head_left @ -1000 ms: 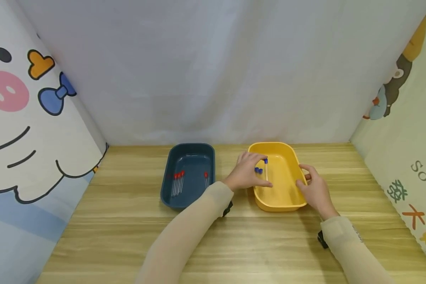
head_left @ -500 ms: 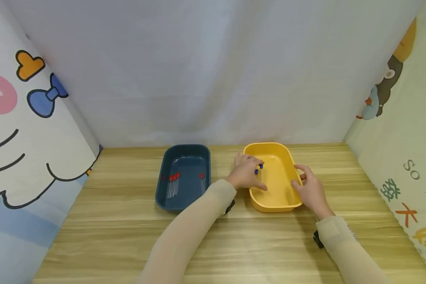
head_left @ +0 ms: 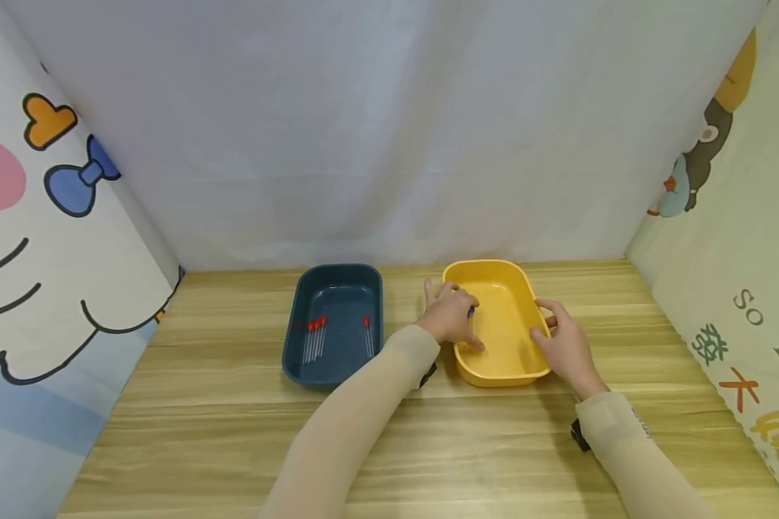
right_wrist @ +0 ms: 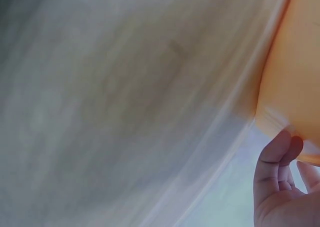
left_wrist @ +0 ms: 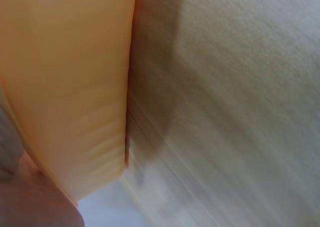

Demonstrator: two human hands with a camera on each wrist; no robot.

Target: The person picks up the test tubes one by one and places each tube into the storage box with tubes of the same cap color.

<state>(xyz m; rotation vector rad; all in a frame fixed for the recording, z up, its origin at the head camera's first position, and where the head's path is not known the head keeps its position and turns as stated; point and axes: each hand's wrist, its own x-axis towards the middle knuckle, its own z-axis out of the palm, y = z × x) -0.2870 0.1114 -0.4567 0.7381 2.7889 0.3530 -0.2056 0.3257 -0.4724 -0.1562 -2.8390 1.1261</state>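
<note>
In the head view, my left hand point(head_left: 450, 317) reaches over the left rim of the yellow tray point(head_left: 503, 371). Its thumb and fingers are spread lengthwise around a thin clear tube with a blue cap point(head_left: 471, 311); only the cap shows, and the tube's body and other blue-capped tubes are hidden by the hand. My right hand point(head_left: 563, 349) grips the tray's right rim, thumb on the inner side and fingers outside. In the right wrist view, the curled fingers of the right hand point(right_wrist: 282, 182) lie against the tray's outer wall point(right_wrist: 295, 77).
Left of the yellow tray stands a dark blue tray point(head_left: 334, 277) holding several clear tubes with red caps point(head_left: 316, 324), lying in two groups. Both trays stand on a wood-grain table point(head_left: 214, 404), near the white curtain point(head_left: 298, 144) at its back edge.
My left hand has moved toward the tray's left wall with the blue-capped tube, covering other tubes seen earlier. The right hand keeps its grip. The head view has shifted slightly.
</note>
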